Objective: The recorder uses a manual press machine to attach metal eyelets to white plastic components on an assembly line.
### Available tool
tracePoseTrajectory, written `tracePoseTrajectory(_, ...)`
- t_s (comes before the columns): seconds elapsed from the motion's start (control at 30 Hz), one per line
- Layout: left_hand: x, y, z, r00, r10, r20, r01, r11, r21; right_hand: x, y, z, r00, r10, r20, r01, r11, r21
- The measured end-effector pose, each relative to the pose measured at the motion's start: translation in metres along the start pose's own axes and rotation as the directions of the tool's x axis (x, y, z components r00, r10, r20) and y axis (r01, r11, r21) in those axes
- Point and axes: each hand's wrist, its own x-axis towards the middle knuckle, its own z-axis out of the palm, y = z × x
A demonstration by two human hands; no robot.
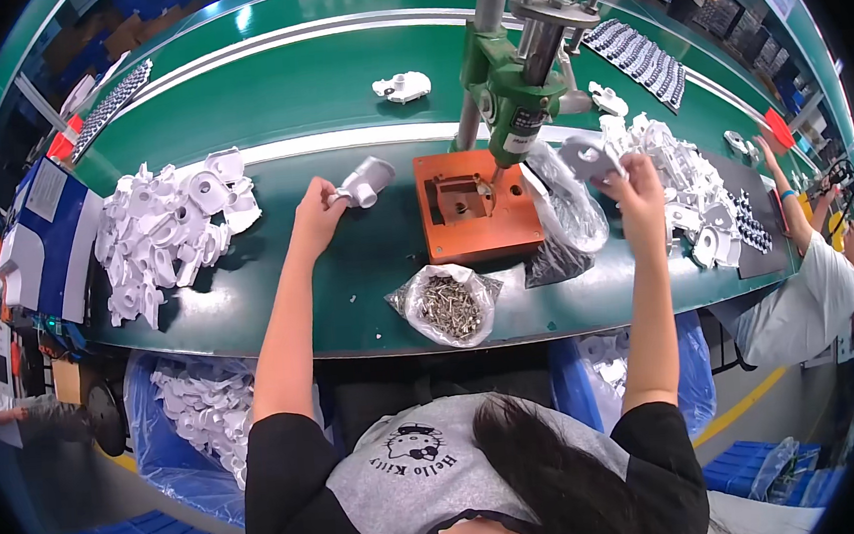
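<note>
Pinched in my left hand (321,215) is a white plastic part with a short round stub (368,181), held above the green bench left of the press. My right hand (634,190) grips a flatter, greyish-looking plastic part with a round hole (587,158), near the right-hand heap. Between my hands stands the orange fixture block (480,238), a dark recess in its top. The green press head (517,99) comes down over it, its tool tip close to the recess. In front of the block sits a clear bag of small metal pins (450,305).
Heaps of white plastic parts lie at left (169,232) and right (675,172). Clear plastic bags (570,200) rest beside the block. Behind runs a green conveyor (302,81) carrying a white part (403,87). A blue box (48,237) stands far left; a co-worker's arm (791,203) reaches in right.
</note>
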Motion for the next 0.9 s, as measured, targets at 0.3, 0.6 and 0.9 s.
tracePoseTrajectory(0.3, -0.053, 0.081, -0.007, 0.995, 0.060, 0.079, -0.019, 0.897, -0.442, -0.073, -0.037, 0.098, 0.960, -0.125, 0.251, 0.082, 0.981, 0.176)
tracePoseTrajectory(0.6, -0.093, 0.128, 0.024, 0.852, 0.473, -0.225, -0.515, 0.677, -0.526, -0.097, -0.040, 0.156, 0.865, -0.327, 0.380, 0.383, 0.920, -0.081)
tracePoseTrajectory(0.9, -0.100, 0.139, 0.055, 0.902, 0.303, -0.307, -0.428, 0.552, -0.716, -0.104, -0.025, 0.156, 0.847, -0.430, 0.312, 0.480, 0.871, -0.101)
